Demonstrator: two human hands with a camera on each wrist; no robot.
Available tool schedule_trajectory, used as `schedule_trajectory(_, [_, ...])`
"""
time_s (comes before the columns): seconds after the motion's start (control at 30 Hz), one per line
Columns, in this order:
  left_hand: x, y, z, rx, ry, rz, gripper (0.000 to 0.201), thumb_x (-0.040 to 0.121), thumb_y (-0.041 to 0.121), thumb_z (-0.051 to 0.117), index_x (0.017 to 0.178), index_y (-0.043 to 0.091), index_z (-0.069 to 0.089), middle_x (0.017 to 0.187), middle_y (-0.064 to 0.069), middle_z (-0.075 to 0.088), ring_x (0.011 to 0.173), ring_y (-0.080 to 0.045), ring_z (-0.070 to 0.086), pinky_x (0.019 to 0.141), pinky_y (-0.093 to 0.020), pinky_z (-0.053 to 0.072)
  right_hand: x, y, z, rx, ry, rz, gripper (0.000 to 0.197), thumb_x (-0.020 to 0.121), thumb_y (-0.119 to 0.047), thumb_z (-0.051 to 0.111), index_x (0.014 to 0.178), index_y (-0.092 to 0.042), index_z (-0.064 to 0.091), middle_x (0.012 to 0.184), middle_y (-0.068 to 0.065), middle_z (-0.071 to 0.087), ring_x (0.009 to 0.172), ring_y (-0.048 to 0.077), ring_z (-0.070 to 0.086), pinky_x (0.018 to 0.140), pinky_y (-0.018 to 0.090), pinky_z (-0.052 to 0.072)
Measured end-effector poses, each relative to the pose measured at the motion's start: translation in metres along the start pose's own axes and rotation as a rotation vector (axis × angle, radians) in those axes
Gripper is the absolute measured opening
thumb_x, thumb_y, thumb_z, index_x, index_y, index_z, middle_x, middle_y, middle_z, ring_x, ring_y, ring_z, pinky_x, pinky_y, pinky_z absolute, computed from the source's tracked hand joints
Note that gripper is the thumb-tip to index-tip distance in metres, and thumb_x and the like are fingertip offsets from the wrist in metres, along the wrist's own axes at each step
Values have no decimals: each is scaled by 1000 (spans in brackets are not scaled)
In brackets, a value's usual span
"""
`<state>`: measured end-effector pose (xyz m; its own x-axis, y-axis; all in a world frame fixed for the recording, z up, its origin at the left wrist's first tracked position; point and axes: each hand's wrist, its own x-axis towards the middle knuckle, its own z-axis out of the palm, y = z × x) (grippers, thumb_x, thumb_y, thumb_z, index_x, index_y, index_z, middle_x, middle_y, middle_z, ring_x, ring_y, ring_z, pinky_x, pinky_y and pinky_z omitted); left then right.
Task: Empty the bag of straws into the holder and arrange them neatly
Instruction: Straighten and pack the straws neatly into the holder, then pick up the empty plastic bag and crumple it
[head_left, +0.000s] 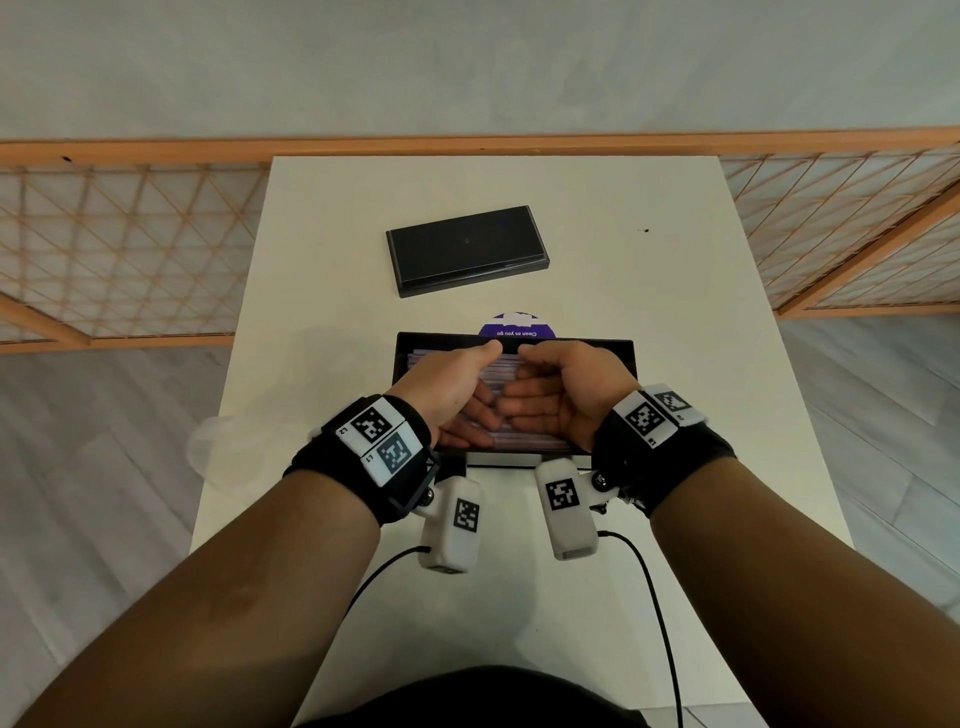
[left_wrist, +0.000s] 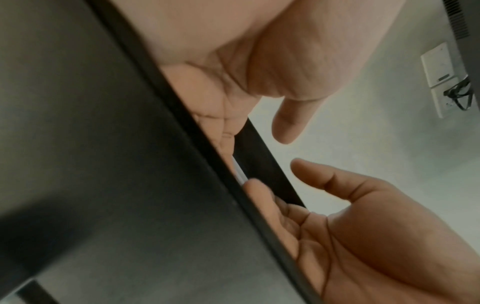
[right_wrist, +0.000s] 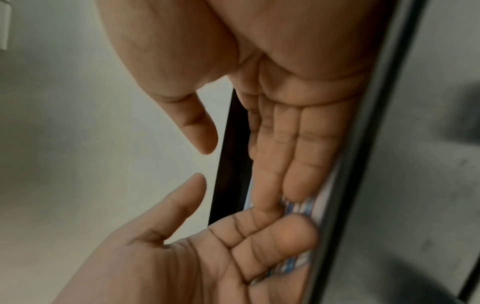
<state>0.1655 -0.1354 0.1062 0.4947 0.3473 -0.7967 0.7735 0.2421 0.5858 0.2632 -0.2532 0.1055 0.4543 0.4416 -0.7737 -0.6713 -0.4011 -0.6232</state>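
A black rectangular holder sits on the white table in front of me, filled with striped straws lying flat. Both hands are inside it, palms turned toward me. My left hand and right hand have straight fingers that meet at the middle and rest on the straws. The thumbs lie near the far wall. In the right wrist view the right hand's fingers and the left hand's fingers press on blue-and-white straws beside the holder's rim. The left wrist view is mostly filled by the holder's wall.
The holder's black lid lies farther back on the table. A clear plastic bag hangs at the table's left edge. A purple round sticker sits behind the holder. An orange lattice screen stands beyond the table.
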Motion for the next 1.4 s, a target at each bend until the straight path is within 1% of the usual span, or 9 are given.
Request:
schedule_trajectory(0.17, [0,-1,2,-3,4,-4,60,96,65,48,92,7,65,72,-10,73,58,-26,70,65,-30,53,2,1,4,94,19,-25,19,92,-22,62,94,-4,63,83,16,71,75,30,71,80,43,59])
schedule_trajectory(0.57, [-19,7,-3,-21,52,94,52,96,56,56,95,5,67,72,-10,73,59,-24,68,64,-31,53,-5,0,8,94,21,-55,13,92,-20,62,89,-8,62,81,15,68,69,28,69,72,39,59])
schedule_trajectory(0.73, [-40,17,-60,-244,490,391,15,88,25,71,82,13,63,66,-5,65,40,-15,53,44,-25,42,-20,-5,3,23,57,-134,20,90,-22,67,75,-9,59,61,10,60,47,24,57,54,34,54])
schedule_trajectory(0.8, [-34,5,-90,-234,755,392,9,80,18,67,87,13,63,71,-5,66,44,-17,59,45,-28,43,-27,-9,1,30,89,-227,21,89,-20,67,74,-9,57,60,10,58,43,22,52,50,31,50])
schedule_trajectory(0.87, [-20,-18,-116,-231,877,268,33,76,13,58,108,13,59,87,-9,69,52,-22,69,50,-32,50,-33,-15,-2,77,127,-312,21,88,-21,68,74,-9,56,58,10,56,42,22,46,48,30,45])
schedule_trajectory(1.03, [16,-90,-122,-104,542,-137,80,83,1,62,148,34,28,127,-7,47,71,-36,76,78,-51,63,-46,-35,-12,145,222,-450,22,89,-21,65,74,-8,55,53,8,53,42,21,41,47,29,39])
schedule_trajectory(1.2, [38,-128,-100,269,467,-204,120,69,26,90,160,23,11,148,-17,46,124,-42,56,101,-46,52,-56,-43,-17,89,247,-534,25,90,-21,64,71,-8,54,53,6,55,42,22,42,51,32,40])
schedule_trajectory(1.3, [44,-128,-100,409,556,-173,94,83,35,81,157,16,27,151,-16,48,136,-40,48,107,-44,42,-60,-44,-19,73,254,-587,29,90,-20,65,65,-10,53,52,6,54,42,22,42,51,32,42])
schedule_trajectory(1.4, [43,-123,-102,517,575,-163,59,94,48,63,136,7,58,137,-15,62,123,-37,59,101,-39,46,-65,-44,-24,45,280,-666,33,88,-19,67,60,-13,52,53,5,55,43,22,43,51,31,43])
